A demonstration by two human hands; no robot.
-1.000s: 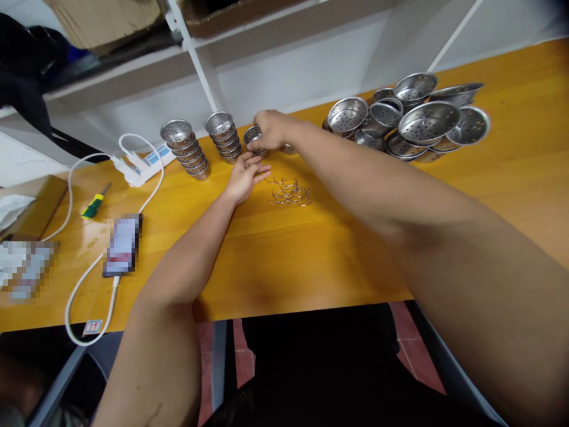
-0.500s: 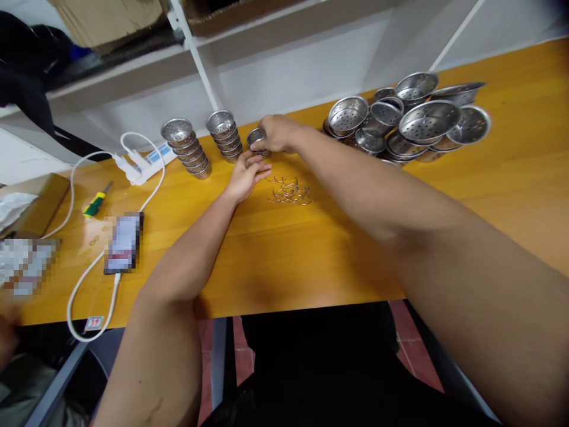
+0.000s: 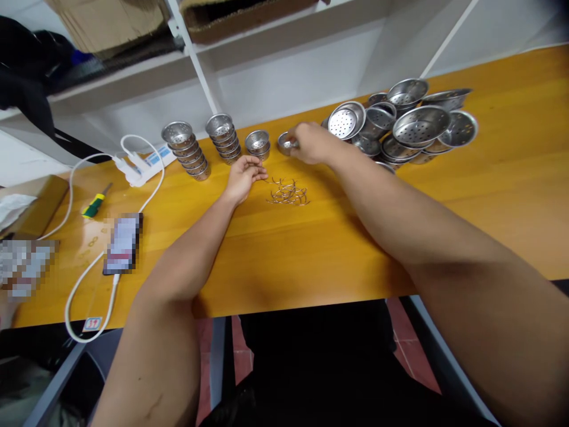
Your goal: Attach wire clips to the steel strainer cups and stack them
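My right hand (image 3: 311, 143) is closed around a small perforated steel cup (image 3: 284, 142) lying on the yellow table (image 3: 311, 255), just right of a short stack of the same cups (image 3: 258, 143). My left hand (image 3: 243, 176) rests palm up on the table with its fingers curled and nothing visible in them, beside a loose heap of thin wire clips (image 3: 287, 192). Two taller cup stacks (image 3: 186, 149) (image 3: 224, 137) stand further left.
A pile of larger steel strainer bowls (image 3: 409, 124) lies at the back right. On the left are a white power strip with cable (image 3: 142, 166), a green screwdriver (image 3: 94, 204), a phone (image 3: 122, 243) and a cardboard box (image 3: 33, 204). White shelving rises behind.
My right hand left the short cup stack and moved right to a single cup. My left hand's fingers curled in slightly. The view shifted a little.
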